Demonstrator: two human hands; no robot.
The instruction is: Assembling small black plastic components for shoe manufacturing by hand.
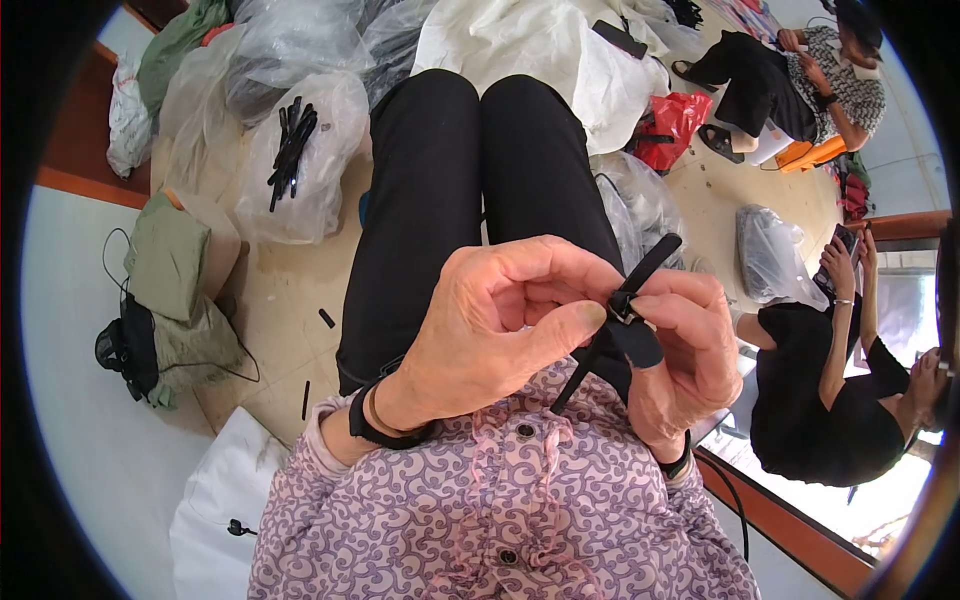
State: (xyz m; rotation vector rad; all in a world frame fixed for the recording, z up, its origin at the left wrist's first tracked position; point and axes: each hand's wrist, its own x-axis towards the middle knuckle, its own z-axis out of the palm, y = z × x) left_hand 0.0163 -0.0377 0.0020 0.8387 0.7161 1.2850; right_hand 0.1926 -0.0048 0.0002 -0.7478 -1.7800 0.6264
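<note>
A narrow black strap point(650, 262) with a small metal buckle point(622, 307) is held over my lap, above my black trousers point(470, 170). My left hand point(500, 320) pinches the buckle between thumb and fingers. My right hand point(690, 350) grips the same strap from the right, with a black cover on its thumb tip. The strap's lower end hangs down toward my patterned purple shirt point(500, 510). Both wrists wear black bands.
Clear plastic bags point(300, 150) lie on the floor at left, one topped with several black straps point(292, 150). A green bag point(170, 260), a red bag point(675, 125) and white sacks point(540, 50) surround me. One person sits at the upper right point(800, 80), another at the right holding a phone point(830, 370).
</note>
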